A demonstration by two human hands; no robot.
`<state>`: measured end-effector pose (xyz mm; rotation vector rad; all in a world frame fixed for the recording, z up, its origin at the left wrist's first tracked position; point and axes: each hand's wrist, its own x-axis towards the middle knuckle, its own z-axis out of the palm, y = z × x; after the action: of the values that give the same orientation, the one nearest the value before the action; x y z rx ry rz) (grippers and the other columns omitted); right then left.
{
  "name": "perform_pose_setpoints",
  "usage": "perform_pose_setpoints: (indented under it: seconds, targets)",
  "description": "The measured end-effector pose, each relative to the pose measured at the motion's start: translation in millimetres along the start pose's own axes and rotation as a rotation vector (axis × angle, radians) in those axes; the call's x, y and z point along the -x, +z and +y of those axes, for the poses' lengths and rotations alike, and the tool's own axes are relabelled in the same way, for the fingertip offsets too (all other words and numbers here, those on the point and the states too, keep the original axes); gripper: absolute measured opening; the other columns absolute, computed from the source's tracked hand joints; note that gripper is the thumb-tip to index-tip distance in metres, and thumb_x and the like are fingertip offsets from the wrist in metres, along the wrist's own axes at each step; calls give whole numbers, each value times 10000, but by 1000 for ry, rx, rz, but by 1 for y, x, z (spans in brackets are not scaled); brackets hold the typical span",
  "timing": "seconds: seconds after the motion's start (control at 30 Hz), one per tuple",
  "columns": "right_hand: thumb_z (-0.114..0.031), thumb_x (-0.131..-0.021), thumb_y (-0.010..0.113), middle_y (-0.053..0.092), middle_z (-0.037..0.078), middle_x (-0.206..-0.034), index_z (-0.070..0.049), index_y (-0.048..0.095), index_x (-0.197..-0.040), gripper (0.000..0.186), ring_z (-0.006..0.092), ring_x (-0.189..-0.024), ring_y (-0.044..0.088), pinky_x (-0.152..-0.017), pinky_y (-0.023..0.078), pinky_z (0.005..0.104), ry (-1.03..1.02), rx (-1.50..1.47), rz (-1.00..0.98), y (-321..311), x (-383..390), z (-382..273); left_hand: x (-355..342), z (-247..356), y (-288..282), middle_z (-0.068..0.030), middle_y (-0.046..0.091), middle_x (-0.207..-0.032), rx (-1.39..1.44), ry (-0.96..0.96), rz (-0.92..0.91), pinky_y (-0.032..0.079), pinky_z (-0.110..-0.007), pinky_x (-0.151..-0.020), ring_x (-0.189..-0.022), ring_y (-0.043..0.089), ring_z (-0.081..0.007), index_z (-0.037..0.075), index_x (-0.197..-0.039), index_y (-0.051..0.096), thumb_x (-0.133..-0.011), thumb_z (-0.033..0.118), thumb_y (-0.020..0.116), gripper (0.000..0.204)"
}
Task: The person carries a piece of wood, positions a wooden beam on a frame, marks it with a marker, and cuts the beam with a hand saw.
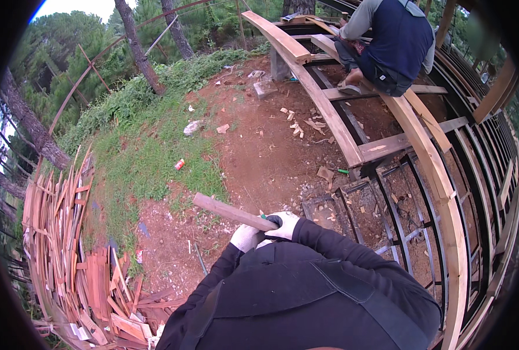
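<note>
I hold a short reddish-brown wooden board (227, 211) in front of my chest, its far end pointing up and left. My right hand (284, 225), in a white work glove with dark patches, is closed round the near end. Just under the board, my left hand (245, 237), also in a white glove, is closed against it; its fingers are mostly hidden. A small green item (263, 216) shows by my right fingers, too small to name. Both my arms are in dark sleeves.
Right of me stands a frame of long timber beams (425, 154) over dark metal bars (390, 210). On it another person (390, 46) sits, turned away. A pile of wooden strips and offcuts (99, 283) lies at lower left. Tree trunks (140, 55) rise beyond the grass (148, 140).
</note>
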<state>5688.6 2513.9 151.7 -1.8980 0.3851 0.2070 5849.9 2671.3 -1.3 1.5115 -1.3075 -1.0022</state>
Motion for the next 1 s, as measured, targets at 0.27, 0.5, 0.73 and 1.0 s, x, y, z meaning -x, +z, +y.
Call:
perform_pose_setpoints:
  seconds: [0.27,0.5,0.73,1.0]
  targets:
    - [-364,-796,793,710,179,-1047,-4,683,-1151,517,271,-973,677,-883,504,370,104,-51,118,-134,-153,-24,-189,91,-166,-155,605,-1280,1061,-426,52,501,-409,-1011,-1206,595,-273,5,-1392,454,-1049,186,492,389]
    - [-339,-806,781,719,142,-1024,-7,689,-1139,479,223,-971,670,-903,493,360,-41,-218,132,-253,-323,16,-372,48,-266,-127,699,-1091,1086,-561,-132,539,-359,-901,-1003,673,-245,5,-1171,606,-1027,210,478,282]
    - [-404,-798,800,708,175,-1094,1,671,-1151,552,271,-992,681,-877,518,380,-81,13,198,-451,-481,-38,-567,36,-401,-154,613,-1228,1206,-184,143,455,-454,-1056,-1178,584,-289,19,-1229,573,-1000,280,589,348]
    - [-382,-807,770,720,189,-1101,-28,659,-1185,530,310,-1014,696,-892,521,396,137,-149,482,-580,-576,2,-714,-35,-513,18,599,-866,1263,-439,243,520,-385,-755,-852,593,-188,169,-1262,546,-1005,319,579,299]
